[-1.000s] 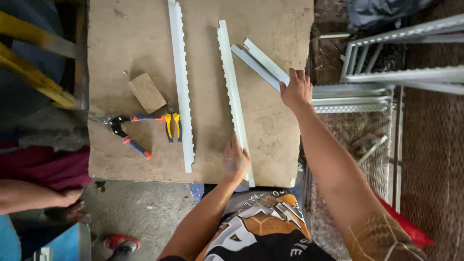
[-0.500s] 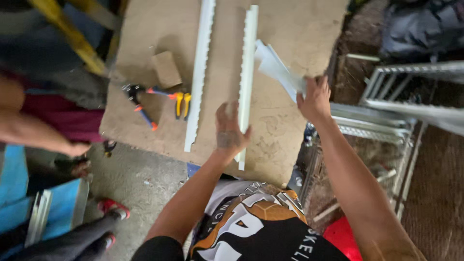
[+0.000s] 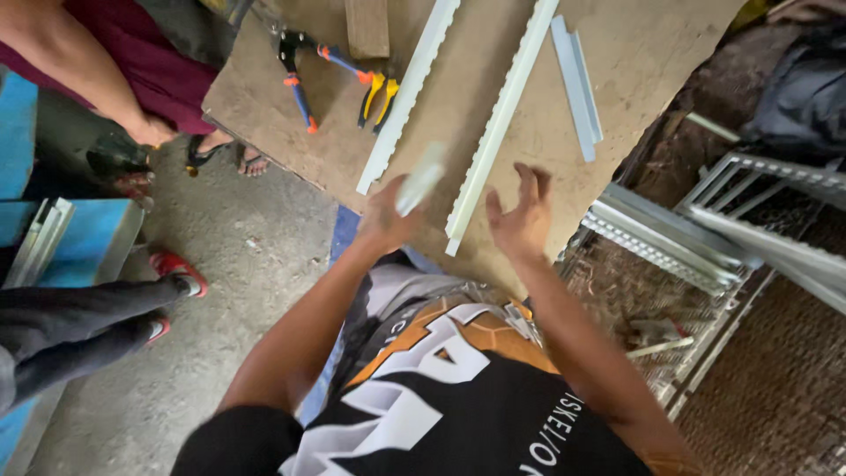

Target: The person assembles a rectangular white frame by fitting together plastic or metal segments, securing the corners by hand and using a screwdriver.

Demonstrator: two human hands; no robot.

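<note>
1. Your left hand (image 3: pixel 385 222) is closed around a short pale metal strip (image 3: pixel 421 179). The strip is blurred, and it sits above the near edge of the wooden board (image 3: pixel 282 132), between the two long rails.
2. Your right hand (image 3: pixel 522 219) holds nothing. Its fingers are spread wide and it hovers just beside the near end of the right toothed rail (image 3: pixel 499 132), apart from it.
3. The left toothed rail (image 3: pixel 407 92) lies flat on the board, roughly parallel to the right one.
4. A pair of short flat strips (image 3: pixel 577 84) lies farther up the board to the right, well clear of both hands.
5. I judge this as a handling step, with the short piece lifted and not yet set against anything.
6. Placing it would call for steadying the right rail with your free hand. You would also need to square the short strip to the rail's notches.
7. The blue-and-red pliers (image 3: pixel 300 75), the yellow-handled cutters (image 3: pixel 377 95) and a wood block (image 3: pixel 367 26) lie untouched at the far left.
8. Another person's sandalled feet (image 3: pixel 220 159) stand just beside the board's edge.
</note>
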